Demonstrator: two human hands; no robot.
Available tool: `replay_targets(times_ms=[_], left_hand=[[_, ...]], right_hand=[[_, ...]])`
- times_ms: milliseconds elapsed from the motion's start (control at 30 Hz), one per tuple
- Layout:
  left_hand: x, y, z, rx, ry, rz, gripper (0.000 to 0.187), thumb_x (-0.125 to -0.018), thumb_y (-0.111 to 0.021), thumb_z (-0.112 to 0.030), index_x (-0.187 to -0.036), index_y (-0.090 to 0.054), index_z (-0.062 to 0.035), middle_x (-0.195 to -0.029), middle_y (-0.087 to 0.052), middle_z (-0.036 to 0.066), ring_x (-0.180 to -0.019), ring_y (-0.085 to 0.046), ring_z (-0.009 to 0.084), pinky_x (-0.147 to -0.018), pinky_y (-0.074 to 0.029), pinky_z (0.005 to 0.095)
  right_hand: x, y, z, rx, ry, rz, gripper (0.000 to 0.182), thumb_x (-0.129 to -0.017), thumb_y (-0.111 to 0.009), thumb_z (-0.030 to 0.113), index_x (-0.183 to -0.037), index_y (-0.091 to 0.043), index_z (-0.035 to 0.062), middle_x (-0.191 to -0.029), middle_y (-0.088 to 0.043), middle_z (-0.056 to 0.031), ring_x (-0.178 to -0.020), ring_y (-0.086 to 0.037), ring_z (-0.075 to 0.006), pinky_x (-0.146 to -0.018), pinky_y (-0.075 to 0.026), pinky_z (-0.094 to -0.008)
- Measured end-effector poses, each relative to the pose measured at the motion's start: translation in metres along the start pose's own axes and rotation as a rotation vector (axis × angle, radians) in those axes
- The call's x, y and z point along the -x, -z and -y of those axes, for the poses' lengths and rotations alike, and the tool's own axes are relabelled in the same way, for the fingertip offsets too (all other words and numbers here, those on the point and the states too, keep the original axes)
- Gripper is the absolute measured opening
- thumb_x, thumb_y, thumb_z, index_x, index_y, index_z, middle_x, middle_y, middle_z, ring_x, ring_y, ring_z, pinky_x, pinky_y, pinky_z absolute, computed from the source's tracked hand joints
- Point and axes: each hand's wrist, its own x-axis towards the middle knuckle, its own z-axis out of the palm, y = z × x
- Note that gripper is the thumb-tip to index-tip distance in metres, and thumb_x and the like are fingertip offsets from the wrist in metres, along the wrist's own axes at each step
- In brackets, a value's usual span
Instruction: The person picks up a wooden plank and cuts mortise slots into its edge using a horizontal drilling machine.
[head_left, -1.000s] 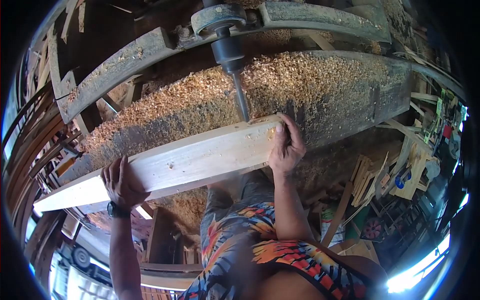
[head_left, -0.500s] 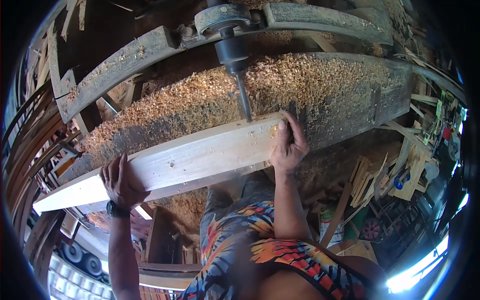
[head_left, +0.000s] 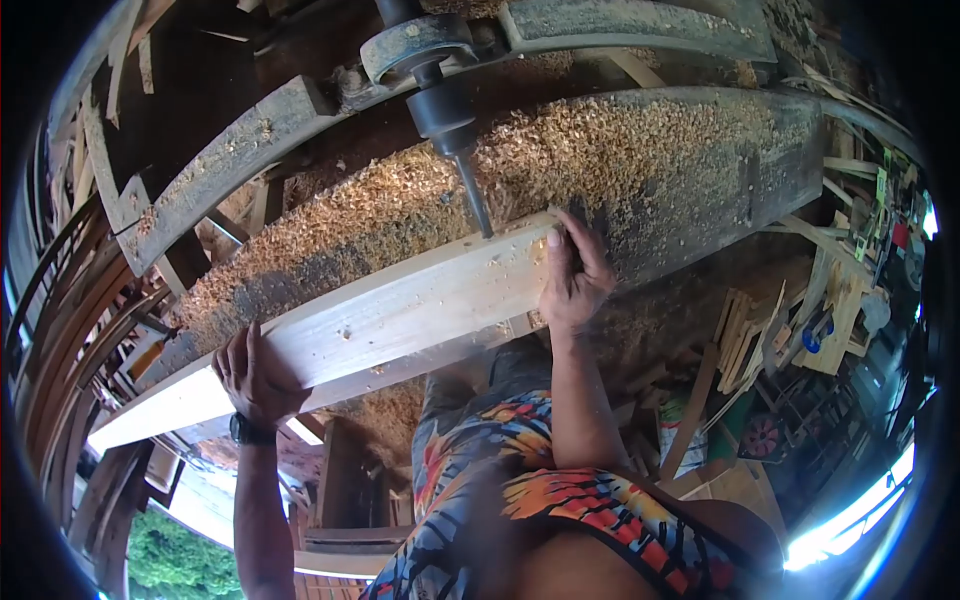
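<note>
A long pale wooden board (head_left: 400, 315) stands on its edge on the shaving-covered work surface, slanting up to the right. My left hand (head_left: 258, 378), with a dark watch at the wrist, grips its left part, fingers over the top edge. Near the right end, my right hand (head_left: 578, 270) holds the board, with fingertips at the upper corner and the thumb against the face. The drill bit (head_left: 474, 197) hangs from a dark chuck (head_left: 441, 110), its tip at the board's top edge, left of my right hand. Whether it enters the wood is too small to tell.
Wood shavings (head_left: 600, 135) lie thick on the worktable (head_left: 790, 165) behind the board. A curved metal rail (head_left: 640, 28) runs across the top. Scrap wood (head_left: 740, 335) is piled at the right, and long strips (head_left: 60, 330) stand at the left.
The view has shifted slightly, with greenery now showing at the lower left. Both hands keep their hold, and the bit is still at the board's top edge.
</note>
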Motion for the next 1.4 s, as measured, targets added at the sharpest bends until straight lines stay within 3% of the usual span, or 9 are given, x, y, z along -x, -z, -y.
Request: replay_targets(times_ms=[33, 133, 333, 667, 1067, 1133, 1267, 1300, 1400], left_hand=[[-0.002, 0.000, -0.002, -0.002, 0.002, -0.004, 0.111, -0.047, -0.090, -0.031, -0.149, -0.058, -0.0038, -0.135, -0.065, 0.021, -0.120, -0.061, 0.0427, -0.109, -0.043, 0.0574], [-0.004, 0.000, 0.003, -0.013, -0.001, 0.010, 0.111, -0.048, -0.089, -0.032, -0.150, -0.057, -0.0027, -0.136, -0.065, 0.022, -0.120, -0.061, 0.0437, -0.110, -0.043, 0.0581], [-0.008, -0.001, 0.004, -0.023, -0.013, 0.004, 0.112, -0.052, -0.091, -0.036, -0.152, -0.055, -0.0008, -0.136, -0.064, 0.022, -0.120, -0.061, 0.0443, -0.109, -0.042, 0.0594], [-0.014, 0.000, 0.008, -0.021, 0.000, -0.003, 0.108, -0.053, -0.092, -0.035, -0.149, -0.057, 0.0005, -0.134, -0.066, 0.022, -0.120, -0.062, 0.0439, -0.109, -0.043, 0.0588], [-0.023, 0.002, 0.015, -0.018, 0.032, 0.006, 0.116, -0.046, -0.095, -0.036, -0.149, -0.058, 0.0007, -0.135, -0.066, 0.021, -0.121, -0.062, 0.0424, -0.110, -0.042, 0.0582], [-0.023, 0.001, 0.017, -0.029, 0.043, 0.014, 0.124, -0.041, -0.096, -0.036, -0.152, -0.055, -0.0002, -0.133, -0.066, 0.022, -0.123, -0.061, 0.0430, -0.112, -0.041, 0.0576], [-0.023, 0.000, 0.014, -0.057, 0.096, 0.046, 0.131, -0.036, -0.097, -0.033, -0.156, -0.052, -0.0039, -0.134, -0.065, 0.021, -0.125, -0.060, 0.0429, -0.113, -0.041, 0.0571], [-0.024, 0.000, 0.013, -0.047, 0.095, 0.030, 0.123, -0.039, -0.096, -0.028, -0.153, -0.055, -0.0055, -0.136, -0.065, 0.020, -0.123, -0.060, 0.0425, -0.110, -0.042, 0.0579], [-0.027, 0.001, 0.010, -0.047, 0.084, 0.009, 0.125, -0.037, -0.097, -0.028, -0.153, -0.055, -0.0054, -0.135, -0.065, 0.019, -0.122, -0.060, 0.0420, -0.110, -0.042, 0.0573]], right_hand=[[-0.001, 0.000, 0.000, -0.009, -0.027, 0.018, 0.027, -0.105, -0.072, 0.015, -0.127, -0.077, 0.0018, -0.115, -0.078, -0.0101, -0.105, -0.071, -0.0200, -0.093, -0.055, -0.0334], [-0.006, -0.005, -0.002, 0.001, 0.027, -0.027, 0.026, -0.100, -0.078, 0.015, -0.125, -0.079, 0.0068, -0.104, -0.075, -0.0102, -0.096, -0.070, -0.0215, -0.083, -0.056, -0.0344], [-0.012, -0.011, -0.005, 0.003, 0.061, -0.060, 0.026, -0.098, -0.080, 0.014, -0.122, -0.080, 0.0071, -0.102, -0.075, -0.0085, -0.092, -0.068, -0.0204, -0.081, -0.055, -0.0341], [-0.028, -0.018, 0.004, -0.022, 0.046, -0.035, 0.027, -0.097, -0.080, 0.015, -0.123, -0.081, 0.0079, -0.104, -0.074, -0.0059, -0.095, -0.064, -0.0185, -0.086, -0.053, -0.0329], [-0.046, -0.029, 0.009, -0.010, 0.024, -0.010, 0.029, -0.094, -0.082, 0.013, -0.123, -0.081, 0.0101, -0.106, -0.077, -0.0059, -0.097, -0.065, -0.0186, -0.090, -0.051, -0.0353], [-0.048, -0.032, 0.009, -0.052, 0.015, -0.012, 0.029, -0.094, -0.081, 0.012, -0.123, -0.081, 0.0101, -0.106, -0.078, -0.0055, -0.096, -0.065, -0.0186, -0.090, -0.051, -0.0356], [-0.052, -0.033, 0.010, -0.023, 0.050, -0.014, 0.027, -0.095, -0.080, 0.013, -0.122, -0.080, 0.0098, -0.107, -0.079, -0.0062, -0.097, -0.066, -0.0213, -0.092, -0.051, -0.0371], [-0.053, -0.033, 0.010, 0.009, 0.072, -0.012, 0.027, -0.096, -0.079, 0.013, -0.123, -0.080, 0.0097, -0.109, -0.079, -0.0066, -0.098, -0.067, -0.0222, -0.093, -0.052, -0.0374], [-0.053, -0.034, 0.013, -0.002, 0.060, -0.007, 0.027, -0.097, -0.078, 0.015, -0.123, -0.080, 0.0095, -0.113, -0.080, -0.0082, -0.102, -0.069, -0.0257, -0.096, -0.052, -0.0383]])
